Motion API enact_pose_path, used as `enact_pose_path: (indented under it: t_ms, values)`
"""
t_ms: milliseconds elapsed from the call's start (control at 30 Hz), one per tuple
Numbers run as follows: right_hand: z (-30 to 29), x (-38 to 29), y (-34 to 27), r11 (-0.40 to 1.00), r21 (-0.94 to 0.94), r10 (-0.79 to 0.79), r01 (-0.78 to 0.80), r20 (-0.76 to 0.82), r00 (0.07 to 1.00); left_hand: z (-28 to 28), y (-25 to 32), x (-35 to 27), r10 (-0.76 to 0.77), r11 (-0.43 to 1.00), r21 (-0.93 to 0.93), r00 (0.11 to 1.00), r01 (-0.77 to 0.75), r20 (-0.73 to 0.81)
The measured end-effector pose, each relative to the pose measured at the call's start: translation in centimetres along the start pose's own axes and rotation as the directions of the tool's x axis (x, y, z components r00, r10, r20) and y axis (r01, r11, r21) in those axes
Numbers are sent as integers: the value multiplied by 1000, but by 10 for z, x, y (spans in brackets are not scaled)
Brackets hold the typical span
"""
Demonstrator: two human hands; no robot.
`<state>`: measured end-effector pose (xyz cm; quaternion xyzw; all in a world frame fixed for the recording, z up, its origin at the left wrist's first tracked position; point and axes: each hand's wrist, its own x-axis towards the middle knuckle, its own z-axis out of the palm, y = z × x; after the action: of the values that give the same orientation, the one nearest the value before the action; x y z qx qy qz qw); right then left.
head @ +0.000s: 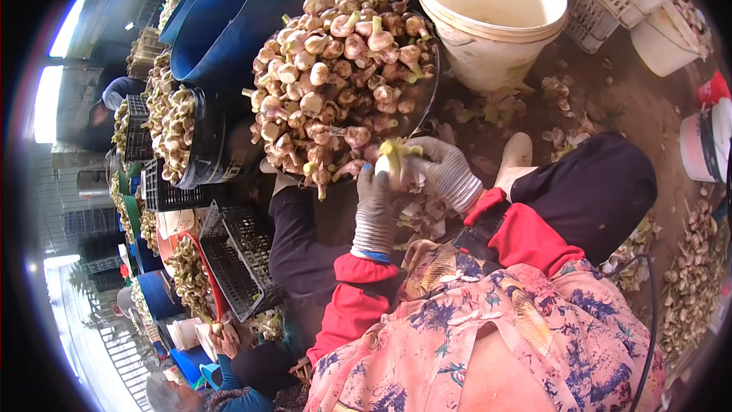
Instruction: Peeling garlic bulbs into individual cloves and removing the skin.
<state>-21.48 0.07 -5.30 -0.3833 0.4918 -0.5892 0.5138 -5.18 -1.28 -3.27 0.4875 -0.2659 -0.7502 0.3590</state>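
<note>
Both hands wear grey ribbed work gloves. My left hand (374,206) has its fingers closed around the lower left side of a garlic bulb (394,166) with a thick green stem, its pale flesh partly bared. My right hand (446,169) grips the same bulb from the right, with loose papery skin between the hands. Whether the right hand also holds a tool cannot be seen. Just beyond the hands, a large heap of garlic bulbs (337,74) with trimmed stems fills a wide dark tub (432,109). Peeled skins (426,214) lie on the ground below the hands.
A cream plastic bucket (492,17) stands right of the tub, a blue bin (229,17) at its left. A black crate (240,257) lies left of my leg. Another person's hand (226,340) holds garlic at the lower left. More garlic (692,274) is heaped at right.
</note>
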Motion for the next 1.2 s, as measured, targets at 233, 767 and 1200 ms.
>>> enact_pose_path:
  t_ms: [233,767,1200]
  values:
    - [21,-6,-12,984,29,-176,173,175,969,18,-4,14,650,695,505,747,-511,-138]
    - [-45,22,60,935,-293,134,-202,-234,963,-15,14,-12,143,973,110,901,-205,409]
    - [-3,-3,-7,987,-56,162,-153,221,962,-35,5,1,337,903,287,942,-320,-9]
